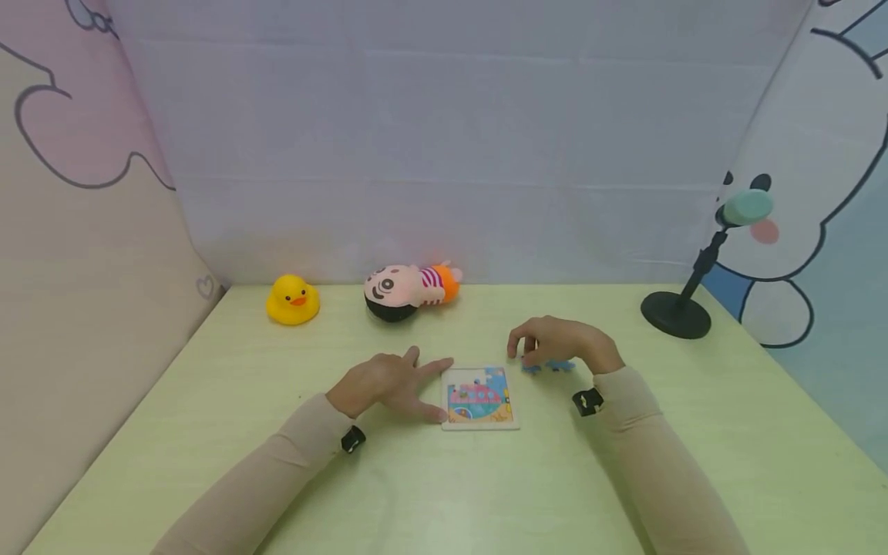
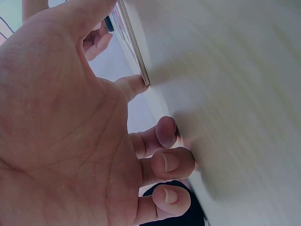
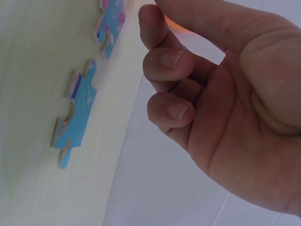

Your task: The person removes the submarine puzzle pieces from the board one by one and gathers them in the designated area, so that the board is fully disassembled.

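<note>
A square jigsaw puzzle [image 1: 480, 398] in a pale frame lies on the table, its picture pink, blue and sandy. Spread along its left side, my left hand [image 1: 391, 384] touches the upper left corner with the index finger and the lower left with the thumb. In the left wrist view the index fingertip [image 2: 136, 86] meets the frame's edge. My right hand [image 1: 558, 341] hovers over two loose blue puzzle pieces [image 1: 560, 365], fingers loosely bent. The right wrist view shows one piece [image 3: 77, 110] flat on the table, apart from the fingers; the thumb tip is out of frame.
A yellow rubber duck [image 1: 293, 301] sits at the back left. Beside it lies a plush doll [image 1: 412, 290] with an orange and striped body. A black stand [image 1: 683, 308] with a mint-coloured head is at the back right. A pale curtain [image 1: 444, 154] closes the table's far side.
</note>
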